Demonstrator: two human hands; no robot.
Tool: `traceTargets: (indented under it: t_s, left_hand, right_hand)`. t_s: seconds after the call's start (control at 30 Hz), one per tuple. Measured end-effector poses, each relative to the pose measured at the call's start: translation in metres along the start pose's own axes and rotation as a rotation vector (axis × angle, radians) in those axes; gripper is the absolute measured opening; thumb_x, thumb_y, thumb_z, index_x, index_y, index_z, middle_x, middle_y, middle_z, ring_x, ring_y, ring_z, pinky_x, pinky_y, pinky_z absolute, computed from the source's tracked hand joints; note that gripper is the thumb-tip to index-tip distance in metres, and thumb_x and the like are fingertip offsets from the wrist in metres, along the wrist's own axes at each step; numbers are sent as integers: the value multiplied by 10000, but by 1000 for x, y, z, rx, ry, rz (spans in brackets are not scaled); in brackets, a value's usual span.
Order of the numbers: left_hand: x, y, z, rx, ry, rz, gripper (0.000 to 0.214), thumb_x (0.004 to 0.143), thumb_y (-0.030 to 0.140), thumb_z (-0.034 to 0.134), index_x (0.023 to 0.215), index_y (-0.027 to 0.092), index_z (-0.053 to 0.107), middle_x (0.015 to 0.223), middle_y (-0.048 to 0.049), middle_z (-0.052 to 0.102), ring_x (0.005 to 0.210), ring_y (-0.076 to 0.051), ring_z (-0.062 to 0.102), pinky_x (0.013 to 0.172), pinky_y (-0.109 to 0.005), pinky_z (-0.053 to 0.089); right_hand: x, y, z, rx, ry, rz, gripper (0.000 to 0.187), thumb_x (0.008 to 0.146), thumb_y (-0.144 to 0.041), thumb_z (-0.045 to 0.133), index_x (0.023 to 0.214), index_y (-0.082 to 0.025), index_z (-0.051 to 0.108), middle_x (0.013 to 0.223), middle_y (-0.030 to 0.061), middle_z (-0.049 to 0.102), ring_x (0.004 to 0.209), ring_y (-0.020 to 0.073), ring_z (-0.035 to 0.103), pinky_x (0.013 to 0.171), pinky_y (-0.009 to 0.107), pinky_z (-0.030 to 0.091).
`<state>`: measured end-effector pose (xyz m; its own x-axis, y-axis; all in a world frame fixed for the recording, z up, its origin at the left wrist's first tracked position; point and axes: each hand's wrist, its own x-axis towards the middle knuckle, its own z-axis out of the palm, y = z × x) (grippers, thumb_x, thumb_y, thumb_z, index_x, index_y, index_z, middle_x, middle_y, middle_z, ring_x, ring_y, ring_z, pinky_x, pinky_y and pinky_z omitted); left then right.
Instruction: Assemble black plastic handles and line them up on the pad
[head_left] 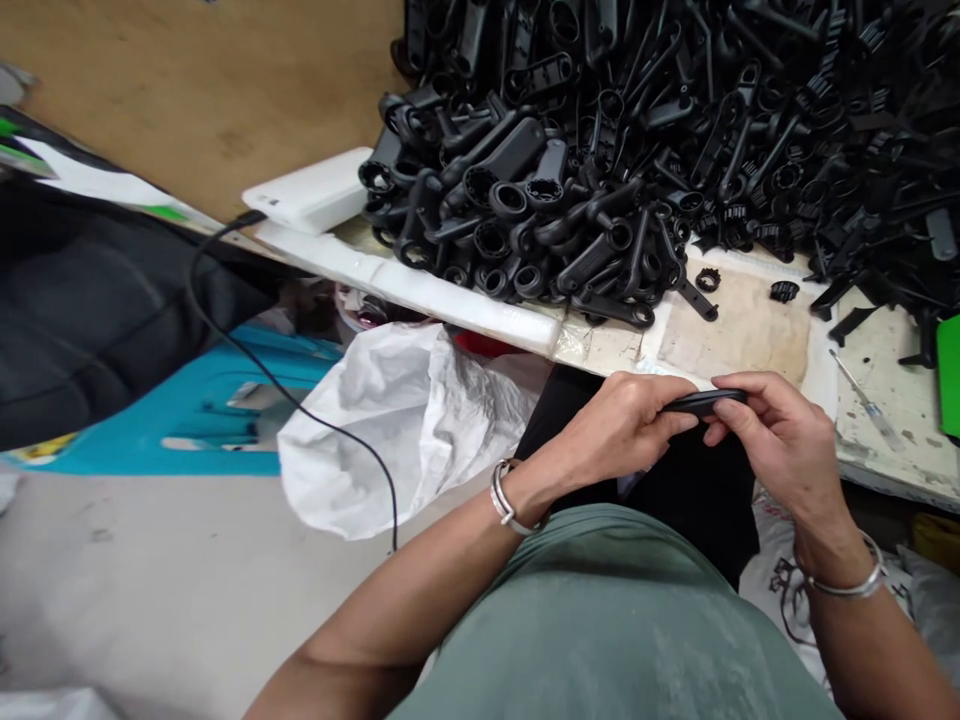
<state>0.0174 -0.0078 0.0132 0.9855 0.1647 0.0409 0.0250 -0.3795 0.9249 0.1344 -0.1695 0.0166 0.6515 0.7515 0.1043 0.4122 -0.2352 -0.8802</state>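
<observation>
Head view. The left hand and the right hand grasp a slim black part between thumbs and fingers, one at each end. The part is held above the lap, near the front edge of the worktop. Behind it lies a pale cloth bearing a small black ring and a toothed black piece. A large heap of black parts covers the rear; a thin tool lies at right. Left of the heap, a white box connects to a black cable.
</observation>
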Motion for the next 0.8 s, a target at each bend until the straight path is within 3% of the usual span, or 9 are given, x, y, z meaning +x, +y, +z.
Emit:
traceTargets:
  t_s: [0.2, 0.43, 0.67, 0.8]
  left_hand:
    - [-3, 9, -3, -13, -26, 100, 180, 927, 197, 564, 946, 176, 742, 826, -9, 752, 753, -140, 685, 722, -233, 502]
    - [6, 4, -1, 81, -7, 121, 175, 916, 178, 566, 895, 180, 740, 817, -18, 756, 733, -141, 686, 713, -242, 491]
    - [12, 0, -1, 28, -76, 138, 142, 918, 177, 598, 966, 182, 731, 895, -13, 769, 822, -139, 700, 765, -234, 486]
    - [7, 1, 2, 30, -39, 143, 163, 929, 188, 573, 952, 188, 734, 870, -18, 767, 803, -146, 700, 747, -239, 493]
  right_hand:
    - [-8, -5, -3, 12, 20, -106, 90, 923, -213, 667, 1013, -222, 660, 627, -42, 705, 542, 142, 687, 560, 237, 576]
    - [-7, 8, 3, 93, 72, -118, 127, 935, -174, 659, 1052, -223, 654, 657, -54, 707, 579, 126, 699, 595, 226, 582]
    - [-9, 9, 1, -88, 107, -188, 101, 945, -204, 663, 1045, -218, 669, 643, -52, 708, 579, 133, 706, 582, 226, 573]
    - [-11, 8, 0, -145, 105, -234, 116, 953, -221, 660, 1069, -219, 668, 682, -40, 722, 592, 143, 712, 587, 240, 584]
